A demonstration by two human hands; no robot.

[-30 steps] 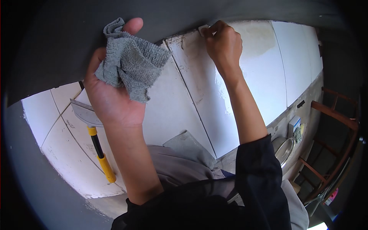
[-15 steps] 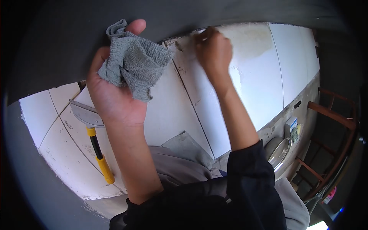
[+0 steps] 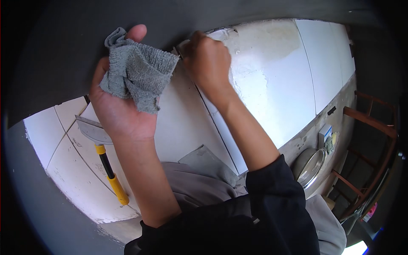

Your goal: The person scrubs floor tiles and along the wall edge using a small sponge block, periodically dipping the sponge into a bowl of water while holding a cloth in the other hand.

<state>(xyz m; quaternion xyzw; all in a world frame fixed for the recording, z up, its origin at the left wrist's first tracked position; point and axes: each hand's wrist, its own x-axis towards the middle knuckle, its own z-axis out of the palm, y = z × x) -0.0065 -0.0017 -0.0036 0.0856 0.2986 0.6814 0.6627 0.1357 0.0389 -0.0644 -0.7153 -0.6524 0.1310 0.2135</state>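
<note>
My left hand (image 3: 125, 121) is turned palm up and holds a crumpled grey cloth (image 3: 140, 70), with the thumb and a fingertip showing around it. My right hand (image 3: 208, 61) is closed in a fist at the top edge of the white tiles (image 3: 263, 85), beside the dark wall. Whatever the fist may hold is hidden. Dirt marks the tile edge near it, and a damp-looking patch lies on the tile to its right. A scraper (image 3: 95, 129) with a wide metal blade and a yellow and black handle rests on the tiles left of my left forearm.
A second grey cloth (image 3: 208, 163) lies on the tiles by my legs. To the right are a round metal basin (image 3: 299, 165), a blue and white box (image 3: 325, 132) and a brown frame (image 3: 369, 121). The dark wall (image 3: 63, 51) borders the tiles.
My right fist has moved left along the tile edge by the wall, crossing the dark joint between tiles. My left hand and its cloth have shifted slightly left in view.
</note>
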